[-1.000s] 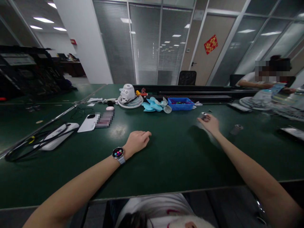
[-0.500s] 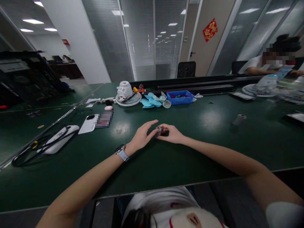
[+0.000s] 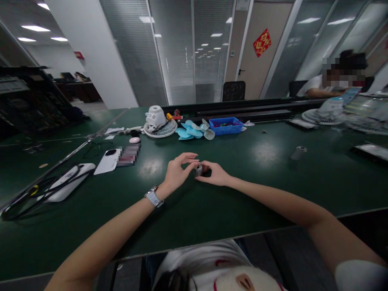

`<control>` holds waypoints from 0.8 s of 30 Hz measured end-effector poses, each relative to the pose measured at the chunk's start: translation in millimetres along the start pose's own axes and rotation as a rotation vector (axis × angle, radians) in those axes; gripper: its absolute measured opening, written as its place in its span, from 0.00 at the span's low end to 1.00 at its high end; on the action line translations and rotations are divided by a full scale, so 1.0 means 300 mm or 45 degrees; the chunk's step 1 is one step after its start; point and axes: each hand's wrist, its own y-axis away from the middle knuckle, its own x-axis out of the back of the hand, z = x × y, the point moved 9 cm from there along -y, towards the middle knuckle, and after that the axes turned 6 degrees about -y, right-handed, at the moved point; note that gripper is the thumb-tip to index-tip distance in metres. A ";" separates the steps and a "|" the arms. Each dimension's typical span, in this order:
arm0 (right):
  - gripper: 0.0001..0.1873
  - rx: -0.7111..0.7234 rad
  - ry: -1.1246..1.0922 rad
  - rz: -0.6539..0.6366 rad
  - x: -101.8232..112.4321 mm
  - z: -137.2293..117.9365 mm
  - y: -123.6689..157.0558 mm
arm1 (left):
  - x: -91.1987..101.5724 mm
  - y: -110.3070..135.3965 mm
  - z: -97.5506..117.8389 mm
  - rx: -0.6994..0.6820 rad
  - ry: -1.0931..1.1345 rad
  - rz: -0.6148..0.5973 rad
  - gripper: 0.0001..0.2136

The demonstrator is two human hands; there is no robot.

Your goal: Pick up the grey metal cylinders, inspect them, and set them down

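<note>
A small grey metal cylinder point(image 3: 198, 170), upright with a dark hole in its top, sits just above or on the green table; I cannot tell which. My right hand point(image 3: 216, 173) grips it from the right, thumb on the near side and fingers curled round the far side. From the left, my left hand point(image 3: 178, 170) reaches in with its fingers stretched out and apart, its thumb at the cylinder's upper edge. A similar grey cylinder point(image 3: 298, 152) lies tilted on the table to the right.
Beyond my hands are light blue fan blades point(image 3: 191, 130), a white fan part point(image 3: 156, 121) and a blue bin point(image 3: 226, 126) of small items. To the left lie a white phone point(image 3: 107, 161) and a white power bank point(image 3: 71, 182) with black cable. A co-worker point(image 3: 318, 87) sits far right.
The cylinder now stands more upright, its top in clearer view. My left fingers have shifted and bent slightly over it. The whole view has turned a little.
</note>
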 end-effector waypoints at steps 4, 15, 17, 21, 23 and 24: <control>0.24 0.010 -0.040 -0.005 0.001 -0.010 -0.001 | 0.007 0.042 -0.113 0.156 -0.006 -0.038 0.20; 0.25 -0.054 -0.059 0.125 0.063 0.005 0.004 | -0.092 0.105 -0.203 0.225 0.025 -0.397 0.27; 0.24 -0.079 0.002 0.311 0.186 0.047 0.009 | -0.093 0.106 -0.210 0.229 0.036 -0.398 0.28; 0.24 -0.229 0.251 0.812 0.540 0.200 0.088 | -0.093 0.107 -0.229 0.268 0.055 -0.399 0.30; 0.24 -0.403 0.415 1.010 0.692 0.296 0.162 | -0.083 0.104 -0.237 0.316 0.053 -0.355 0.29; 0.23 -0.498 0.495 1.080 0.749 0.339 0.202 | -0.075 0.102 -0.241 0.350 0.053 -0.326 0.28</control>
